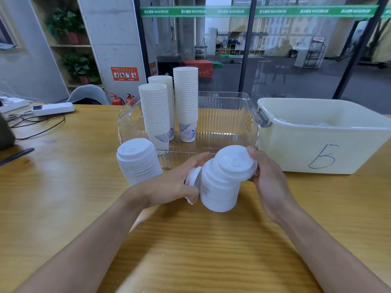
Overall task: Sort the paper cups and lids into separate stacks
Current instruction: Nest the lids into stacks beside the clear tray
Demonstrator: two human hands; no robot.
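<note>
This looks like the front desk of a gym or fitness studio. Beyond the wooden counter (63, 187), a glass partition (296, 49) banded with a green strip reading "MAXIMUM" (232, 11) gives onto a dark training floor with a red plyo box (198, 65) and storage racks (239, 49) at the far side. On the left stand shelves of potted plants (72, 39), two fire extinguishers (121, 99) under a red safety notice (124, 74), and a grey chair (88, 95)

Hidden behind the left hand (169, 185): most of a tilted lid (193, 178). Inside the cream bin (317, 136) at the worktop's right edge: pale blurred shapes, perhaps lids. Cut off at left edge: a dark object (6, 134).
</note>
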